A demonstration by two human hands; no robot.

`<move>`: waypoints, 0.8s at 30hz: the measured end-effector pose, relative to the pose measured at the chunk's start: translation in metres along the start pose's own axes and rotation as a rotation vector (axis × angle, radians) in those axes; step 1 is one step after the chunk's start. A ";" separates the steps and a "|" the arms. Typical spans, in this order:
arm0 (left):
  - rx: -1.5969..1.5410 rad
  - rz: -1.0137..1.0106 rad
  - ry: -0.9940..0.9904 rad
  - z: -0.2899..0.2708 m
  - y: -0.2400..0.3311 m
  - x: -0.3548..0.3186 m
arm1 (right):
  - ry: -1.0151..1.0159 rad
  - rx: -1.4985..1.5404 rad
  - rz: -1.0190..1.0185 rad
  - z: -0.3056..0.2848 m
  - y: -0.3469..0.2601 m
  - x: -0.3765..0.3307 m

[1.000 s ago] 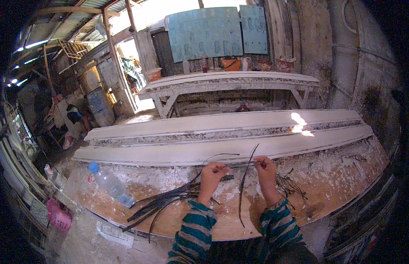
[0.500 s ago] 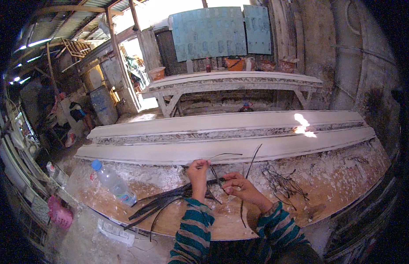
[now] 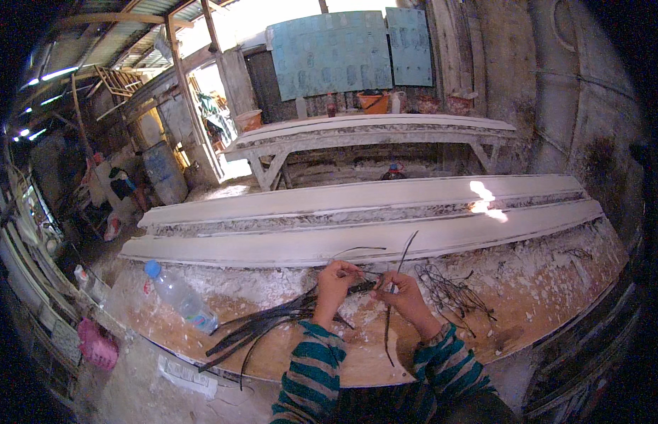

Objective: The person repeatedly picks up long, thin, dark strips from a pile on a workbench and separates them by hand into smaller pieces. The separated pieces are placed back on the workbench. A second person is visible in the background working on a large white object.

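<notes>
My left hand (image 3: 333,291) is closed, thumb and fingers pinching a thin black strip. A short piece of strip runs from it toward my right hand (image 3: 408,302), whose fingertips are also pinched together on black strip. One long strip (image 3: 389,332) passes by the right fingertips, its upper end pointing up over the white panel and its lower end hanging toward the board's near edge. Under and left of my left hand lies a bundle of flat black strips (image 3: 261,325). A tangled pile of thin black pieces (image 3: 452,290) lies right of my right hand.
A clear plastic bottle with a blue cap (image 3: 179,297) lies on the board's left side. Beyond my hands stretch two long white panels (image 3: 343,237). A white-topped bench (image 3: 371,134) stands behind, with orange buckets (image 3: 373,103). A pink container (image 3: 97,344) is at lower left.
My hands have come closer to the same height, the left moving right and slightly down. The left fingers now pinch nearer the right hand, with strip between them.
</notes>
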State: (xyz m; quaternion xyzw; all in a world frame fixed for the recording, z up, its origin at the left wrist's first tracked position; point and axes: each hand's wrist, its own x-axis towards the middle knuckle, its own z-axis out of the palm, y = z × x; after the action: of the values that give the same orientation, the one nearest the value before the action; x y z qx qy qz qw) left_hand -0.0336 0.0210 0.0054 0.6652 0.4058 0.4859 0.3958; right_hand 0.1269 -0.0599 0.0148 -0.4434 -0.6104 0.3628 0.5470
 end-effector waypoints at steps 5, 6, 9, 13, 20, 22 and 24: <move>-0.076 -0.060 -0.293 0.006 0.011 -0.008 | 0.236 0.055 0.003 -0.010 0.013 0.004; -0.028 -0.036 -0.341 0.007 0.012 -0.008 | 0.274 0.099 0.009 -0.012 0.016 0.005; -0.145 -0.106 -0.617 0.011 0.010 -0.011 | 0.408 0.087 -0.055 -0.019 0.022 0.011; -0.206 -0.034 -0.949 0.017 0.009 -0.015 | 0.559 0.152 -0.057 -0.026 0.022 0.012; -0.261 -0.098 -0.644 0.009 0.011 -0.012 | 0.536 0.152 0.060 -0.033 0.022 0.012; -0.185 -0.080 -0.429 0.007 0.009 -0.009 | 0.516 0.106 0.004 -0.032 0.025 0.013; -0.166 -0.091 -0.207 0.005 0.006 -0.005 | 0.486 0.009 -0.026 -0.030 0.026 0.012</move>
State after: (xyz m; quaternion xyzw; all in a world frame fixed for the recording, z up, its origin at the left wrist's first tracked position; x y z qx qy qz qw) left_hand -0.0283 0.0137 0.0087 0.6577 0.3510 0.4283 0.5106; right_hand 0.1599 -0.0405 -0.0011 -0.5072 -0.4647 0.2410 0.6846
